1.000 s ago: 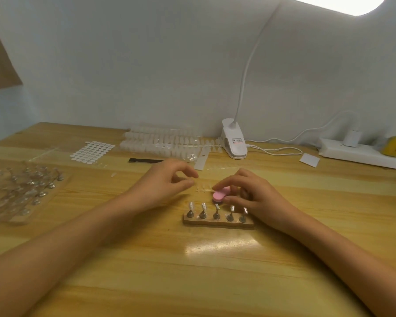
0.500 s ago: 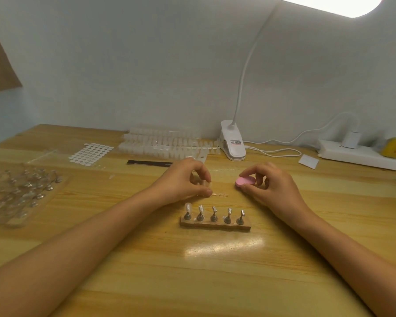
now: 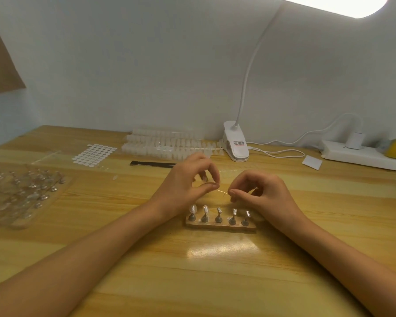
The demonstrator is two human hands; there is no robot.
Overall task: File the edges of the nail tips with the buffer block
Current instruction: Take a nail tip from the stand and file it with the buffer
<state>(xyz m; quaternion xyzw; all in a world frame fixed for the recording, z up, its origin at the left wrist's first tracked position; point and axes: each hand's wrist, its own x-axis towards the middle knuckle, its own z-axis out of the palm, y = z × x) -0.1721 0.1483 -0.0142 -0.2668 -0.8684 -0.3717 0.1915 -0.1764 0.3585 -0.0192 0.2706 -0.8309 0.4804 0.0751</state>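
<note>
Left hand [image 3: 183, 186] and right hand [image 3: 263, 193] pinch a thin clear strip [image 3: 222, 191] between them, just beyond the wooden stand [image 3: 220, 226].

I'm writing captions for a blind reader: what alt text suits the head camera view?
The left hand and right hand pinch a thin clear strip between them, behind a five-peg wooden stand on a desk.

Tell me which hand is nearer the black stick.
Left. The left hand is beside the right end of the black stick; the right hand lies farther right, beyond it.

Left hand [image 3: 183, 186], right hand [image 3: 263, 193], both pinched
</note>
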